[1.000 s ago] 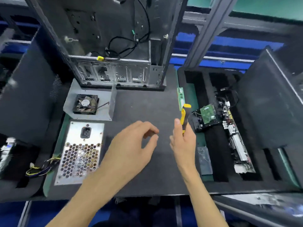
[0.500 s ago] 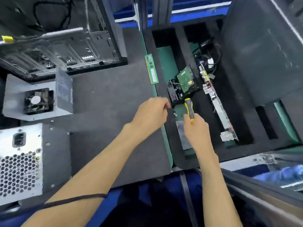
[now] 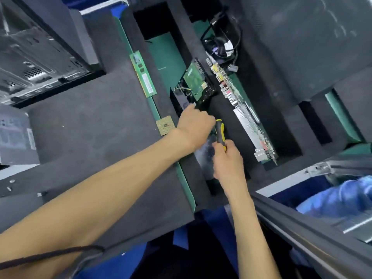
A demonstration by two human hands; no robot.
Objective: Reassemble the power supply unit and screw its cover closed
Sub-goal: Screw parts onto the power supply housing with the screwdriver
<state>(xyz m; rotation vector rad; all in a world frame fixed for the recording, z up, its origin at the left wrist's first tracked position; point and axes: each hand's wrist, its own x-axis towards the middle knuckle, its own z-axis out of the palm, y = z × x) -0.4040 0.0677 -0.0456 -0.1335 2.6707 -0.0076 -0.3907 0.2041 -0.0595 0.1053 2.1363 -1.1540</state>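
My right hand [image 3: 227,160] grips the yellow-and-black screwdriver [image 3: 221,131] by its handle, over a slot of the black foam tray [image 3: 285,141]. Just left of it my left hand [image 3: 194,125] reaches down into the same slot with curled fingers. Its fingertips are hidden, so I cannot tell what they touch. A clear plastic bag [image 3: 205,156] lies in the slot under both hands. The grey power supply cover [image 3: 17,135], with a label on its side, shows only partly at the left edge.
A CPU chip [image 3: 166,127] and a green RAM stick [image 3: 144,77] lie on the dark mat [image 3: 90,121] by the tray's edge. The tray holds a hard drive [image 3: 196,81] and a long circuit board [image 3: 243,115]. The open PC case [image 3: 36,57] stands at the top left.
My view has swung right, away from the power supply. Both hands have moved from the mat to the tray slot, and the left hand has reached deeper in beside the screwdriver.
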